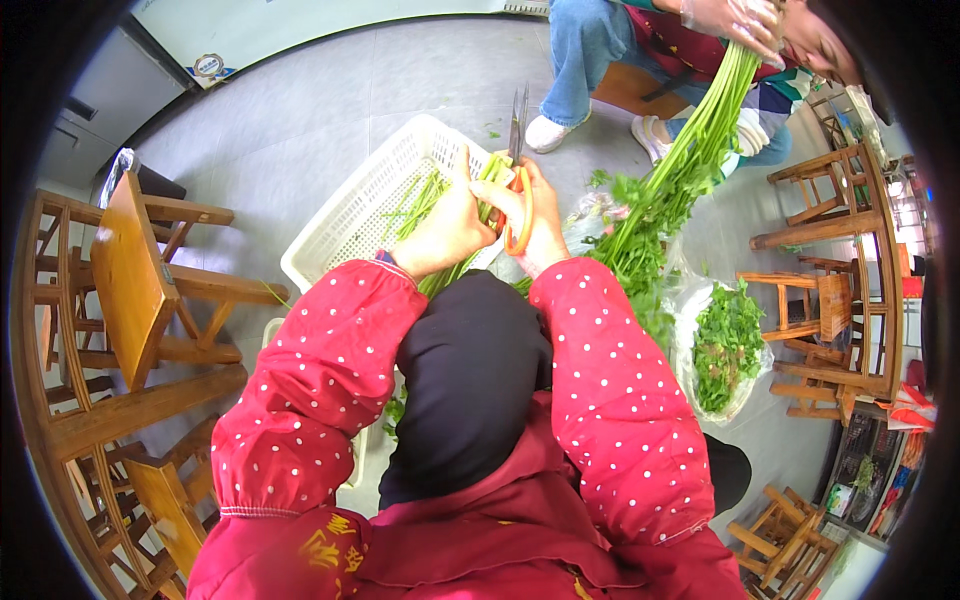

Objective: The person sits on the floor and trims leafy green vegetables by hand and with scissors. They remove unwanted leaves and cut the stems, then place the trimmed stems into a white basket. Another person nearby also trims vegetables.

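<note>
My left hand (450,225) grips a bundle of green celery stalks (491,169), whose cut-looking ends point up and away from me. Orange-handled scissors (519,127) are in my right hand (541,214), fingers around the loops. Their blades point away from me and look slightly apart, just past the stalk ends. Both hands meet over the right side of a white perforated plastic basket (341,244). Thin green stalks (424,199) lie in it. More of the bundle runs under my left wrist towards my dark-clad knee (472,352).
Across from me a crouching person's gloved hand (739,26) holds a leafy celery bunch (697,142) hanging down. A clear plastic bag (686,319) with cut leaves (727,352) lies at right. Wooden stools (135,277) and benches (832,300) stand on both sides.
</note>
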Tool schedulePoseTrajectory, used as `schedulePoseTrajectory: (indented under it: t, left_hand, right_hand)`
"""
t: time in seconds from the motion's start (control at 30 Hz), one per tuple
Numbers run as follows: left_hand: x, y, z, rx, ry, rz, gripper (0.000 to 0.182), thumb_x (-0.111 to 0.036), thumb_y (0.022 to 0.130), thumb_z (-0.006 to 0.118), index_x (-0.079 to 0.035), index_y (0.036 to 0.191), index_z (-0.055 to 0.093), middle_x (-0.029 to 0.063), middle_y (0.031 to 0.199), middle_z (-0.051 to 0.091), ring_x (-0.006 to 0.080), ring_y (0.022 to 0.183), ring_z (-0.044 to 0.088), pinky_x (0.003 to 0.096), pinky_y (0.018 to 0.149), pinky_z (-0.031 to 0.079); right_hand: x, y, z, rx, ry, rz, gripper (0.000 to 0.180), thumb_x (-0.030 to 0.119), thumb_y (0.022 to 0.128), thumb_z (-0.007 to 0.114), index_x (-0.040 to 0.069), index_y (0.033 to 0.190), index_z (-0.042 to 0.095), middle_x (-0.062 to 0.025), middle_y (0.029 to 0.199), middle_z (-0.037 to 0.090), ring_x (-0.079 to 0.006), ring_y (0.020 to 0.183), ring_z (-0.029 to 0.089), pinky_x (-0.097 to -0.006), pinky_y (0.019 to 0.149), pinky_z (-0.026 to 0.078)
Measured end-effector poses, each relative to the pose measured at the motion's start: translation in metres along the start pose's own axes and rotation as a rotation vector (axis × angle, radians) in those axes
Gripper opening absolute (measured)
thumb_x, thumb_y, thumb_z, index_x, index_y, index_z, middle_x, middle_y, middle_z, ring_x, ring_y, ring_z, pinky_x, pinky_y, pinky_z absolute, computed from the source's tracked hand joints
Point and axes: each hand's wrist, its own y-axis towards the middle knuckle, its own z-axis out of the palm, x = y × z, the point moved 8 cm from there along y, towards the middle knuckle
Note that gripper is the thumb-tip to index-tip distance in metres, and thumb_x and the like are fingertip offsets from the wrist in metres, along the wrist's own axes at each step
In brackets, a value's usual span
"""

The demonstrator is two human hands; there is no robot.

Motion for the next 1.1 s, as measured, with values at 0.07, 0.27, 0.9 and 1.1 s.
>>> schedulePoseTrajectory:
  t: [0.07,0.27,0.9,1.1]
  left_hand:
    - [0.004,-0.005,-0.003,-0.002,0.001,-0.047,0.105,0.001,0.064,0.072,0.007,0.147,0.008,0.0278,0.128,0.047,0.0332,0.123,0.048,0.0332,0.104,0.037]
    - [0.039,-0.042,-0.010,-0.053,-0.194,-0.216,0.092,-0.001,0.074,0.067,0.004,0.148,0.012,0.0173,0.124,0.050,0.0187,0.106,0.052,0.0273,0.090,0.044]
    - [0.074,-0.054,0.007,-0.015,-0.053,-0.131,0.077,-0.003,0.076,0.054,0.005,0.144,0.019,0.0305,0.123,0.051,0.0380,0.118,0.051,0.0395,0.100,0.039]
    - [0.087,-0.078,0.016,-0.019,-0.132,-0.264,0.076,-0.006,0.075,0.060,0.007,0.140,0.023,0.0289,0.099,0.059,0.0358,0.095,0.061,0.0386,0.084,0.048]
  right_hand:
    - [-0.004,0.000,0.000,0.003,0.000,0.018,0.051,0.001,0.071,0.078,-0.002,0.114,0.051,-0.0043,0.091,0.062,-0.0102,0.074,0.059,-0.0235,0.064,0.049]
    - [-0.018,0.005,0.005,0.075,0.071,0.019,0.038,-0.002,0.075,0.071,0.000,0.110,0.053,-0.0041,0.090,0.061,-0.0136,0.077,0.061,-0.0266,0.070,0.051]
    - [-0.045,-0.003,0.015,0.307,-0.022,0.177,0.056,0.004,0.073,0.076,0.002,0.122,0.049,-0.0060,0.102,0.063,-0.0150,0.092,0.061,-0.0265,0.076,0.049]
    - [-0.063,0.003,0.007,0.144,-0.076,0.236,0.048,-0.002,0.071,0.074,0.001,0.114,0.054,-0.0062,0.099,0.063,-0.0163,0.086,0.063,-0.0299,0.076,0.052]
